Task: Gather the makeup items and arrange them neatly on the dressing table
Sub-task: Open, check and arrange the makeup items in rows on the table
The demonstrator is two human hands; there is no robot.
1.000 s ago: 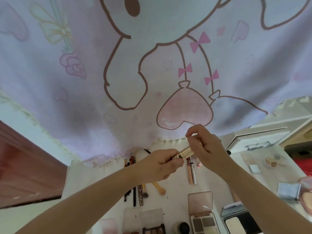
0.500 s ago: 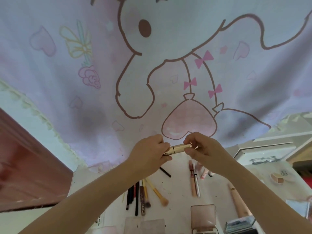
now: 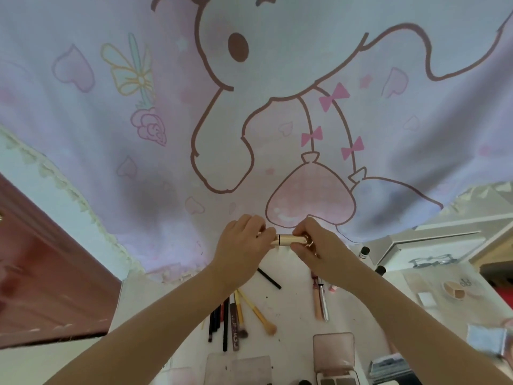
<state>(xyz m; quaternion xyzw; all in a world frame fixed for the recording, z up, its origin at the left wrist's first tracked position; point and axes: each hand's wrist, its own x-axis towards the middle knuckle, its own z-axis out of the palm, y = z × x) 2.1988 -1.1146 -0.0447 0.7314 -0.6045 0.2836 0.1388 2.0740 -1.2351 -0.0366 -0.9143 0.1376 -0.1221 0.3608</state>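
A gold tube (image 3: pixel 290 240) lies level between both hands, held above the white dressing table (image 3: pixel 294 315). My left hand (image 3: pixel 241 245) pinches its left end and my right hand (image 3: pixel 316 245) grips its right end. Below on the table lie a row of dark pencils (image 3: pixel 222 320), two yellow-handled brushes (image 3: pixel 258 312), a loose black pencil (image 3: pixel 268 278) and two slim tubes (image 3: pixel 319 301). An open eyeshadow compact (image 3: pixel 334 357) sits near the front edge.
A pink cartoon curtain (image 3: pixel 249 120) hangs behind the table. A brown door (image 3: pixel 41 273) stands at the left. A white box (image 3: pixel 433 245), small dark-capped bottles (image 3: pixel 363 252) and a round compact (image 3: pixel 455 290) lie at the right. Flat palettes (image 3: pixel 238 369) rest at the front.
The view has tilted upward. Both hands have risen and closed together on the gold tube, which now lies level rather than slanted.
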